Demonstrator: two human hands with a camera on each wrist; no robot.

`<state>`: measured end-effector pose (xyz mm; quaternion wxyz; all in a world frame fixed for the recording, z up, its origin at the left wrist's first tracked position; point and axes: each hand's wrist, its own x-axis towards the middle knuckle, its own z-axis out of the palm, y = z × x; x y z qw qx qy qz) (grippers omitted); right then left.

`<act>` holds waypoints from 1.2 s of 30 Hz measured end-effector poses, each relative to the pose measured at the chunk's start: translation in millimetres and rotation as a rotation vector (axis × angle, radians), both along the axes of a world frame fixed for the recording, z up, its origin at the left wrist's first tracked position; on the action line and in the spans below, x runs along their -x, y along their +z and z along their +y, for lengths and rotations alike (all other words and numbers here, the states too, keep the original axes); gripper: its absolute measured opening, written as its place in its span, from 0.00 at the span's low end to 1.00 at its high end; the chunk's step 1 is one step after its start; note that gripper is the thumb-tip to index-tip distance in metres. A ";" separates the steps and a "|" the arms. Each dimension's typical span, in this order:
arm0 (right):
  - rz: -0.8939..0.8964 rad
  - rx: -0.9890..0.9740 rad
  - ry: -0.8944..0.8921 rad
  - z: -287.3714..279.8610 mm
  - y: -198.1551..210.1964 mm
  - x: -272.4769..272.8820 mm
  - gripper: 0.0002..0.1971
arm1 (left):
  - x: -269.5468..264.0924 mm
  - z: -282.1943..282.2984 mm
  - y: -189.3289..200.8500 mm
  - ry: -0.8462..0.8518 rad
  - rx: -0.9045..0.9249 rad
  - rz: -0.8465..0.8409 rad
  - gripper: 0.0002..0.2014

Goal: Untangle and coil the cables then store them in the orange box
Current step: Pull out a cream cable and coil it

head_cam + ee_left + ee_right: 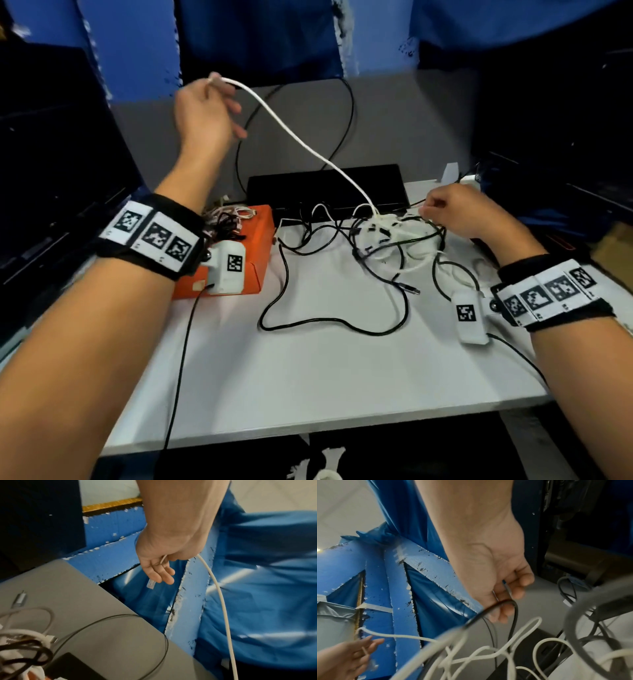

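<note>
Sitting at the left of the white table (pixel 308 387), the orange box (pixel 251 260) already has a bundle of thin cables in its far end, and the left wrist's camera block partly covers it. Above and behind it the left hand (pixel 205 109) is raised high, thumb and forefinger pinching a white cable (pixel 298 140) close to its end, the other fingers loosely spread; in the left wrist view a clear plug (pixel 150 584) hangs below them. From there the white cable slopes down rightward into the tangled heap of black and white cables (pixel 394 236) lying in front of a flat black device (pixel 325 186). One black cable (pixel 329 320) loops loose toward the near edge. At the right side of the heap the right hand (pixel 455 212) curls its fingers round a thin dark strand, seemingly a black cable (pixel 508 602), though blur hides just which
</note>
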<state>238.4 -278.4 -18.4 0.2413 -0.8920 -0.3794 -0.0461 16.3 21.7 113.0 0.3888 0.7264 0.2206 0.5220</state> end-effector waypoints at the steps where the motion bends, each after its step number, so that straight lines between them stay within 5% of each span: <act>1: 0.016 0.028 0.011 -0.7 -0.5 -0.4 0.12 | 6.2 3.5 2.3 0.013 0.023 0.006 0.17; 4: 0.079 0.058 0.083 0.1 5.2 12.3 0.17 | 18.0 8.4 1.5 -0.004 0.063 0.055 0.17; 9: 0.125 -0.053 0.244 15.8 27.1 60.2 0.20 | 22.2 -14.6 -4.5 -0.191 0.031 0.370 0.12; 13: 0.157 0.465 0.270 26.5 21.2 81.7 0.33 | 23.8 -33.1 4.5 -0.204 0.154 0.215 0.11; 16: 0.188 0.660 0.227 30.8 1.1 75.2 0.31 | 23.5 -41.6 4.8 -0.257 0.215 0.153 0.14; 22: 0.102 0.397 0.176 27.8 -1.3 48.1 0.09 | 2.3 -66.1 -25.5 -0.493 0.031 0.626 0.22; 26: 0.023 0.321 -0.041 12.4 -4.3 21.3 0.18 | -18.1 -93.6 -52.8 -0.656 -0.219 0.979 0.14; 30: 0.312 0.550 -0.079 -0.8 -17.7 5.9 0.29 | -41.1 -115.4 -91.8 -0.804 -0.596 1.443 0.24; 33: 0.400 0.503 -0.055 -1.8 -23.9 -1.2 0.17 | -58.5 -126.5 -125.1 -0.754 -0.729 1.674 0.39; 36: 0.370 0.532 0.021 1.4 -24.9 1.3 0.01 | -68.2 -127.7 -136.1 -0.726 -0.738 1.653 0.43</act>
